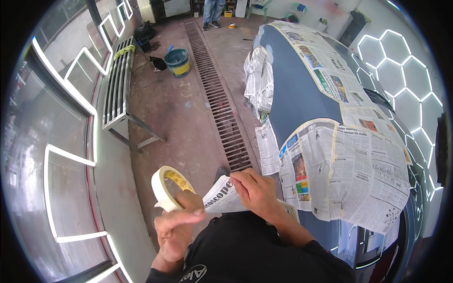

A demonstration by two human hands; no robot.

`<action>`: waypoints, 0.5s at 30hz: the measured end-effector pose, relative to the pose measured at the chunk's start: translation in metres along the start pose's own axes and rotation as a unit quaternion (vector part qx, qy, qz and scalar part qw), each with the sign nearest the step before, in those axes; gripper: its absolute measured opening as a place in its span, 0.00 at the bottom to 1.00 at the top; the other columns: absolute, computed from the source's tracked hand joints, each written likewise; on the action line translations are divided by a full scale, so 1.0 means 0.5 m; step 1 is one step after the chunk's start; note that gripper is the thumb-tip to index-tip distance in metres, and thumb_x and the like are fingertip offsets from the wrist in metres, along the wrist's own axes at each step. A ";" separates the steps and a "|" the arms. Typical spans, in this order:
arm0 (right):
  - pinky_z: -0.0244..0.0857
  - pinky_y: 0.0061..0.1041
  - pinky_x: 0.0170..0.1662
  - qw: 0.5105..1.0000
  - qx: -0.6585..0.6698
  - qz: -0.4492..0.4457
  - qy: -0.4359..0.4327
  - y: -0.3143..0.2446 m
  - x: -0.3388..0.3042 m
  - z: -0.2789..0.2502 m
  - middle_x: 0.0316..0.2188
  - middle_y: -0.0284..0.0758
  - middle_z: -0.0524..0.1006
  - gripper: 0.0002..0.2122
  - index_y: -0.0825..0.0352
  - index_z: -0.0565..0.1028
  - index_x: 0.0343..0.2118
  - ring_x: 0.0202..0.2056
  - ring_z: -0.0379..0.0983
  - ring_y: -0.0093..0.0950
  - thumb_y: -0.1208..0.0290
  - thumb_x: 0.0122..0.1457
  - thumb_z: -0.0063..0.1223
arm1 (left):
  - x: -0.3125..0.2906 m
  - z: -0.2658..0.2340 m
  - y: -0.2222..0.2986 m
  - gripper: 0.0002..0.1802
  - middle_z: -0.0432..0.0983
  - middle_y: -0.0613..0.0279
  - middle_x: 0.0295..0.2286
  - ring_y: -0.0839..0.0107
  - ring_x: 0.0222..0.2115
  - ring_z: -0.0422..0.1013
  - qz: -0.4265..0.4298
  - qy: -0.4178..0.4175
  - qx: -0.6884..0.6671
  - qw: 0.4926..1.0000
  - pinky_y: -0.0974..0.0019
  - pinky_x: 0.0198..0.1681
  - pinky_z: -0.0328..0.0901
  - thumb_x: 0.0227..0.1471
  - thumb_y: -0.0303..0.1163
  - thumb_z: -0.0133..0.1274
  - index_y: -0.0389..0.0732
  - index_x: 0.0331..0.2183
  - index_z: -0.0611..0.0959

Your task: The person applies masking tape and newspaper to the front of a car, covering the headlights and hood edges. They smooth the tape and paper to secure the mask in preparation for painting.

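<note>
My left hand (175,226) carries a roll of cream masking tape (163,189), with fingers passed through its core and the thumb pointing right. A short loose end of tape hangs at the roll's lower edge. In front of my body, my right hand (255,189) pinches the top edge of a newspaper sheet (222,200). The sheet's lower part is hidden behind my right hand and my dark shirt. To the right stands a car with a grey-blue panel (302,80), masked with taped newspaper (363,165) over its windows and rear.
A slotted drain grate (219,104) runs along the floor. On the left are a metal bench (118,85), a bucket (177,62) and a black cat (157,63). Crumpled newspaper (259,78) covers a wheel area. Another person (213,12) stands at the far end.
</note>
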State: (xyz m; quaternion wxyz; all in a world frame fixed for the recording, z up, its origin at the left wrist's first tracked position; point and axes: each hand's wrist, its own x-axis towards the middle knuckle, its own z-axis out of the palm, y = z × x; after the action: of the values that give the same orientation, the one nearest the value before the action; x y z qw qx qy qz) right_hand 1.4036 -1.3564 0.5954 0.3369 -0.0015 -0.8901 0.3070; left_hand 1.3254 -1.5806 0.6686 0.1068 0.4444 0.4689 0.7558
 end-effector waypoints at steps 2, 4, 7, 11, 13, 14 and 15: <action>0.75 0.31 0.28 1.000 0.002 0.019 0.000 0.069 0.071 0.043 0.32 0.35 0.83 0.07 0.65 0.83 0.43 0.27 0.83 0.35 0.76 0.64 0.68 | 0.121 0.002 0.002 0.45 0.69 0.64 0.34 0.69 0.33 0.67 0.031 -0.021 -0.032 0.999 0.62 0.41 0.63 0.68 0.77 0.37 0.52 0.63 0.82; 0.75 0.31 0.28 1.000 0.004 0.029 0.003 0.134 0.155 0.061 0.32 0.35 0.83 0.07 0.65 0.83 0.43 0.26 0.83 0.34 0.76 0.64 0.67 | 0.249 0.017 -0.010 0.40 0.70 0.63 0.34 0.69 0.33 0.67 0.048 -0.034 -0.071 0.996 0.62 0.41 0.63 0.67 0.73 0.41 0.52 0.59 0.83; 0.74 0.30 0.28 1.000 0.015 0.008 0.005 0.213 0.291 0.079 0.32 0.35 0.83 0.06 0.65 0.83 0.43 0.26 0.82 0.33 0.76 0.65 0.67 | 0.410 0.038 -0.039 0.33 0.71 0.61 0.35 0.68 0.33 0.67 0.080 -0.012 -0.151 0.985 0.62 0.40 0.63 0.66 0.68 0.45 0.51 0.52 0.86; 0.74 0.30 0.27 1.000 0.005 0.000 0.000 0.305 0.458 0.070 0.32 0.35 0.84 0.07 0.66 0.83 0.44 0.25 0.81 0.32 0.77 0.65 0.67 | 0.576 0.041 -0.113 0.25 0.73 0.59 0.35 0.67 0.34 0.67 0.109 0.013 -0.230 0.967 0.62 0.39 0.62 0.65 0.60 0.52 0.50 0.42 0.89; 0.74 0.30 0.27 1.000 0.007 0.008 -0.004 0.350 0.517 0.075 0.33 0.35 0.84 0.07 0.66 0.83 0.44 0.25 0.81 0.32 0.77 0.65 0.67 | 0.636 0.032 -0.148 0.21 0.74 0.58 0.35 0.66 0.34 0.67 0.117 0.033 -0.250 0.961 0.61 0.38 0.62 0.64 0.56 0.55 0.50 0.38 0.90; 0.74 0.30 0.27 1.000 0.007 0.013 -0.006 0.371 0.544 0.078 0.33 0.35 0.84 0.07 0.66 0.83 0.44 0.25 0.82 0.32 0.77 0.65 0.67 | 0.668 0.017 -0.168 0.20 0.74 0.57 0.36 0.66 0.34 0.67 0.122 0.035 -0.255 0.959 0.61 0.38 0.62 0.64 0.54 0.57 0.50 0.35 0.91; 0.74 0.30 0.28 1.000 0.003 0.019 -0.009 0.395 0.567 0.083 0.33 0.36 0.84 0.07 0.66 0.83 0.45 0.26 0.82 0.33 0.78 0.64 0.67 | 0.676 -0.009 -0.162 0.15 0.77 0.57 0.33 0.65 0.32 0.71 0.039 0.082 -0.188 0.978 0.59 0.36 0.67 0.65 0.43 0.56 0.42 0.33 0.84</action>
State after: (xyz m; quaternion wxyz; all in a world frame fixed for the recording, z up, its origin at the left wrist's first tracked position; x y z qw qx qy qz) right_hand 1.1190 -1.1595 0.6330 0.3231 -0.0150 -0.8920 0.3158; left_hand 1.1044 -1.3443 0.7959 0.1194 0.3707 0.3078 0.8681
